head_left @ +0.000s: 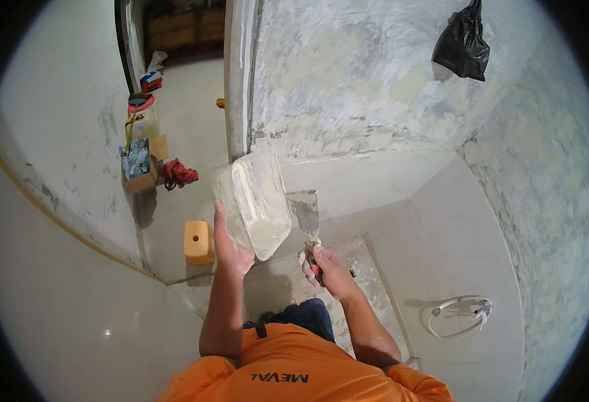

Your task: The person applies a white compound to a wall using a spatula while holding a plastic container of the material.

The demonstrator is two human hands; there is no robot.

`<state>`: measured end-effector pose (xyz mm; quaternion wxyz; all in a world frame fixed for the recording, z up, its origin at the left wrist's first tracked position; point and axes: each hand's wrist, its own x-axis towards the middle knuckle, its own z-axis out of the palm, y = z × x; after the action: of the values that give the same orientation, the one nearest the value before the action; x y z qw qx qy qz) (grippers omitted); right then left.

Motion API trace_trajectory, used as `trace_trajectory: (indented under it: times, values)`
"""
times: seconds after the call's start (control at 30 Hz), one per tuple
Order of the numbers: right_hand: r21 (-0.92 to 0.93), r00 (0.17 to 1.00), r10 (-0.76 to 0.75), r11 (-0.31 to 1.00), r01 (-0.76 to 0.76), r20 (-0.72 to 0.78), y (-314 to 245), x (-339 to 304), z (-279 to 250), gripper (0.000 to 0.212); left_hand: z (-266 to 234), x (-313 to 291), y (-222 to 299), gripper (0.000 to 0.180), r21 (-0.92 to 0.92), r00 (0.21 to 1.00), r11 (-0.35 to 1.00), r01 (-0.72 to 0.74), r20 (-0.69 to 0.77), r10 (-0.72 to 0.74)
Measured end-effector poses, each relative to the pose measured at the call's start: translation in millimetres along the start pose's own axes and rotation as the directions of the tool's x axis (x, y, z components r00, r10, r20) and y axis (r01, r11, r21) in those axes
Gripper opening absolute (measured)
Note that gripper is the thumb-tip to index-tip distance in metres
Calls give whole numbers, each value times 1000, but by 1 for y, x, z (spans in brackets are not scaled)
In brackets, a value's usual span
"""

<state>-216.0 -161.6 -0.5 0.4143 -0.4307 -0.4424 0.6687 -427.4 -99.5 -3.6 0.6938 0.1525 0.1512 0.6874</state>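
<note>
My left hand (229, 249) grips a clear plastic tub (254, 201) by its side and underside, tilted so its inside shows. White paste coats its walls, with a thicker mass at the end nearest me. Just right of the tub, my right hand (328, 269) is closed around the red and black handle of a putty knife (306, 211). The wide blade points away from me and is smeared with pale paste. It stands beside the tub's rim; whether they touch I cannot tell. Paste also whitens my right fingers.
A patchy plastered wall (348, 80) rises ahead, with a black plastic bag (465, 43) hanging on it. To the left stand an orange stool (198, 242), a cardboard box (140, 182) of bottles and a red cloth (179, 174). A coiled white hose (458, 316) is at the right.
</note>
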Motion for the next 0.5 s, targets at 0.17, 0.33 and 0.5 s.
trace_trajectory:
  times: [0.17,0.33,0.5]
  values:
    - [-210,995,-74,976,59,-66,8,0,-7,48,6,-2,-3,70,51,996,999,10,-91,-6]
    - [-472,943,-239,875,105,-233,14,-6,-12,35,4,0,-3,68,4,999,1000,19,-49,-19]
    - [-643,866,-392,758,112,-311,0,-21,0,29,10,-4,3,72,41,996,999,-5,-86,9]
